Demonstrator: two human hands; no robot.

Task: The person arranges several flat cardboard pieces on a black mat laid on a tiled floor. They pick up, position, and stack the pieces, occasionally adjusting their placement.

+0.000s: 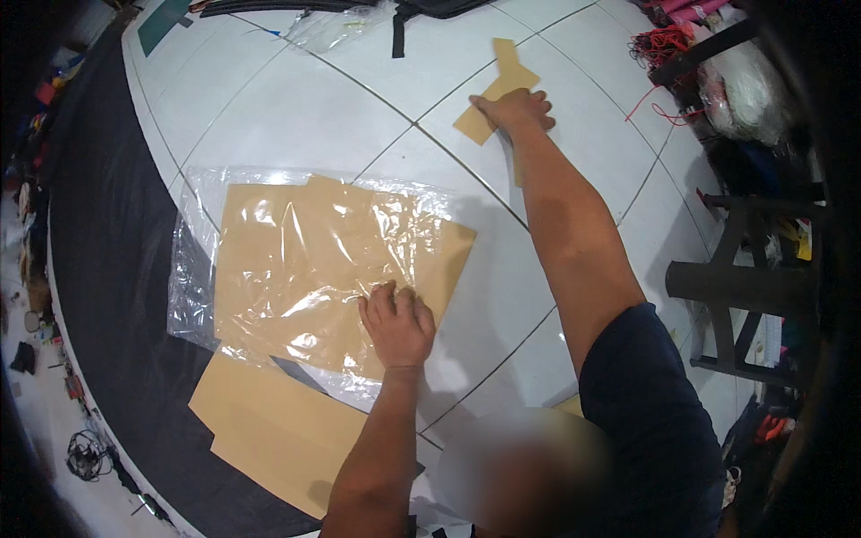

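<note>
My left hand (399, 327) lies with its fingers spread and slightly bent on a clear plastic bag (193, 287). Inside the bag is a large tan card sheet (287, 242), and its right corner sticks out past the plastic. At the far right my right arm reaches out, and my right hand (520, 112) has its thumb and curled fingers around a narrow, angular tan card piece (507, 58) on the tiles. The palm hides the middle of that piece. Another tan card sheet (278, 430) lies at the near left, partly behind my left forearm.
White floor tiles (359, 108) lie beneath the work. Black fabric (108, 251) runs along the left. A dark plastic stool (744, 287) stands on the right, below red cords (664, 49) and a plastic-wrapped white bundle (749, 90). At the top lie a black strap (399, 36) and crumpled clear plastic (336, 27).
</note>
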